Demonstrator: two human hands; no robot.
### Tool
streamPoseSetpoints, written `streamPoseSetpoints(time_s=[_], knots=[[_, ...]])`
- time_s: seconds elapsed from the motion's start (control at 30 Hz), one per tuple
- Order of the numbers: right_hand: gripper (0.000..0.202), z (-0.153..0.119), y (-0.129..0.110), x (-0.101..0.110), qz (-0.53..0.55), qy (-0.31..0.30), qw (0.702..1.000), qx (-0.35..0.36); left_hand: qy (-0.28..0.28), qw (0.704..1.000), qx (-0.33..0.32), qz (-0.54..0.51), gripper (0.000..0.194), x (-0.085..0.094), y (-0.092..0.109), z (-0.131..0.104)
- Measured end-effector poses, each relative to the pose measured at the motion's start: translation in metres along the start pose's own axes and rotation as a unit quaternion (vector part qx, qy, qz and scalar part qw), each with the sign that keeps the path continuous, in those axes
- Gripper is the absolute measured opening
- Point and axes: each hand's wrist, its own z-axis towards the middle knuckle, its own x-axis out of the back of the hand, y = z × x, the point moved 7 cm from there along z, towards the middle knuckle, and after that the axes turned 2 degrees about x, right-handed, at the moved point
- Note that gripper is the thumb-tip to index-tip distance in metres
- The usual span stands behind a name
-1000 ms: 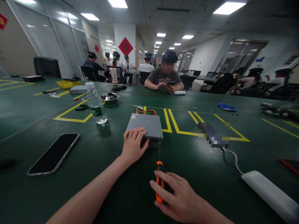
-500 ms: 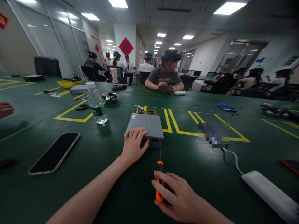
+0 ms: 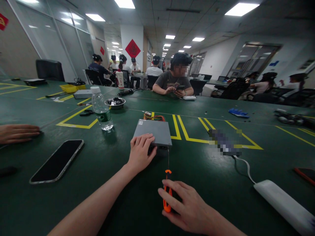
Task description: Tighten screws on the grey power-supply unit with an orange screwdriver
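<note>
A grey metal box (image 3: 157, 131) with a bundle of coloured wires (image 3: 157, 117) at its back lies on the green table (image 3: 118, 193). My left hand (image 3: 142, 152) grips the box's front left part, fingers on its top and thumb against the front face. In my right hand (image 3: 180, 201) is an orange and black screwdriver (image 3: 167, 196), held between thumb and fingers. Its thin shaft points away from me, and the tip meets the front face near the right corner. Whether the tip sits in a screw is too small to tell.
Left of the box stand a water bottle (image 3: 102, 113) and a metal bowl (image 3: 116, 103); a phone (image 3: 57, 161) lies nearer. Another person's hand (image 3: 19, 133) rests at the left edge. To the right are a white power strip (image 3: 283, 203) and a blue glove (image 3: 238, 113). A person (image 3: 173, 78) sits opposite.
The other person's hand at the left edge has come further right over the table. The fingers of my right hand have shifted slightly on the screwdriver; my left hand and the box look unmoved.
</note>
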Motion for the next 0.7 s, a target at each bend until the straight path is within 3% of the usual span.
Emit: streamPoseSetpoints(time_s=[0.07,0.27,0.53,0.7], knots=[[0.03,0.002,-0.001,0.0,-0.013,-0.003,1.0,0.007,0.0,1.0,0.001,0.002,0.026,0.0,0.0,0.0],[0.024,-0.002,0.0,0.011,-0.025,0.095,0.995,0.016,-0.002,1.0,0.002,0.012,0.026,0.0,0.0,0.0],[0.031,-0.001,0.0,0.008,-0.021,0.04,0.999,0.011,0.003,1.0,0.0,0.003,0.026,0.001,0.0,0.0],[0.029,-0.001,-0.002,0.006,-0.023,0.054,0.998,0.023,0.002,1.0,0.001,-0.001,0.025,0.001,0.0,0.0]])
